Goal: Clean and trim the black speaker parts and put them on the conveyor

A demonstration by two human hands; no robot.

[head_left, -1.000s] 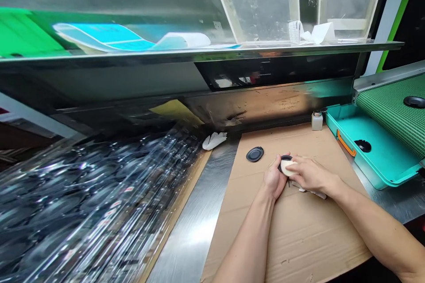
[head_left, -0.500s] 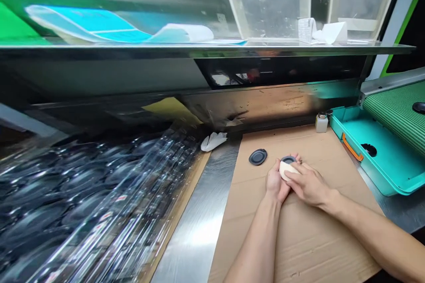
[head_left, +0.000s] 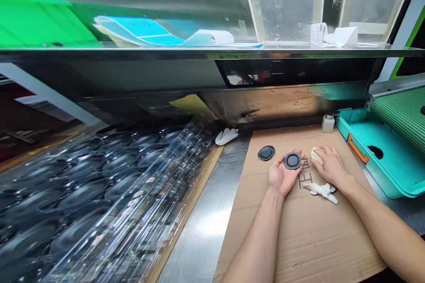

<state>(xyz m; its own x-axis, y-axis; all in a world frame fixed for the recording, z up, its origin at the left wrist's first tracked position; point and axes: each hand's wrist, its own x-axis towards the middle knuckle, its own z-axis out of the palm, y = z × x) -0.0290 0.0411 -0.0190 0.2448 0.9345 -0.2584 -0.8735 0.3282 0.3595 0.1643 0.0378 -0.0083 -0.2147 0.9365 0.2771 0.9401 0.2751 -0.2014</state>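
My left hand (head_left: 282,176) is turned palm up over the cardboard sheet (head_left: 265,225). In its fingers lies a dark grey rounded plastic part (head_left: 292,160) with a raised ring on its face. To the right, my right hand (head_left: 332,166) grips a small white pad (head_left: 316,155), close to the cardboard and apart from the grey part. A similar dark part (head_left: 266,153) rests on the cardboard left of my left hand. Between my forearms lies a crumpled white cloth or wipe (head_left: 321,191).
Clear plastic trays of dark parts (head_left: 86,185) fill the left side. A teal bin (head_left: 395,172) with an orange handle stands at right, beneath a green conveyor belt (head_left: 400,110). A small white bottle (head_left: 328,123) stands by the bin. A metal shelf (head_left: 212,52) crosses above.
My right hand, with the white pad, has moved right, off the grey part. That part now shows fully in my left hand. The crumpled white cloth has come into view.
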